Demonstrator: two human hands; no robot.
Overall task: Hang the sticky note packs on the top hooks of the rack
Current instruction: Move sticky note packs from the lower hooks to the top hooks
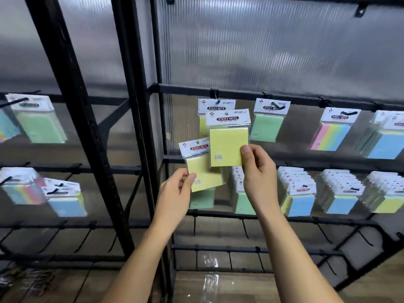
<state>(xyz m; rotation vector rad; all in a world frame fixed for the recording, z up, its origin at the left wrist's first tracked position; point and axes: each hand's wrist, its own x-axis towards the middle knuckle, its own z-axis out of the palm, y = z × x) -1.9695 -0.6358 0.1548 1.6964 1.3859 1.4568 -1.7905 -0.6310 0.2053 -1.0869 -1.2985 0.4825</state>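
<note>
- The right hand [259, 171] pinches a yellow sticky note pack [228, 139] at its lower right corner, thumb on the front and the other fingers curled behind it. The pack is held upright in front of the rack [140, 127], just below a black hook [217, 101] that already carries another yellow pack [215, 107].
- The left hand [177, 193] pinches a second yellow pack [200, 165] by its lower left edge, thumb in front. This one tilts slightly and sits lower, partly behind the first.
- Each pack looks light: a small pad of paper sealed in a clear plastic sleeve under a printed header card. A two-finger pinch seems enough to carry it.
- The pad itself should be fairly stiff, but the header card is thin and will probably bend if pushed hard against a hook.
- The glossy sleeve is likely slippery, so a grip on the pad's body, where there is thickness to squeeze, seems safer than one on the bare film edge.
- The hang hole sits near the top of the header card; a low hold, as now, leaves that hole free to meet the hook tip.
- Empty brackets [360, 9] show on the bar far above, well apart from both packs; the hanging there is not yet done.
- Nothing here seems fragile, though corners could crease.
</note>
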